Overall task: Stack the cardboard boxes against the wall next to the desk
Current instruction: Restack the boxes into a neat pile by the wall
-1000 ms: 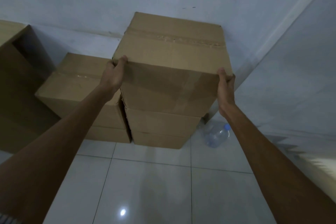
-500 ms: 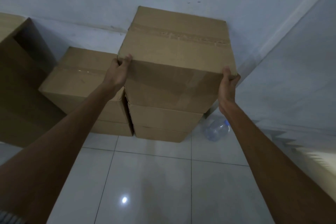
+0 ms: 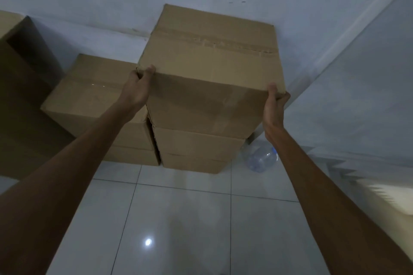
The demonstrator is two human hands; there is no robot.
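A taped brown cardboard box [image 3: 212, 62] sits on top of a stack of two more boxes [image 3: 196, 147] against the white wall. My left hand [image 3: 138, 87] grips its near left top corner. My right hand [image 3: 273, 107] grips its near right corner, thumb on the front edge. Left of this stack stands a lower stack [image 3: 89, 96] of two boxes, touching it. The wooden desk [image 3: 20, 87] is at the far left, against the same wall.
A clear plastic water jug [image 3: 260, 159] lies on the white tiled floor [image 3: 183, 219] to the right of the tall stack. A second wall [image 3: 357, 96] closes the corner on the right. A patterned mat edge [image 3: 344, 169] shows at right.
The top box has been pushed slightly further back toward the wall, both hands staying on its near corners. The view has shifted a little.
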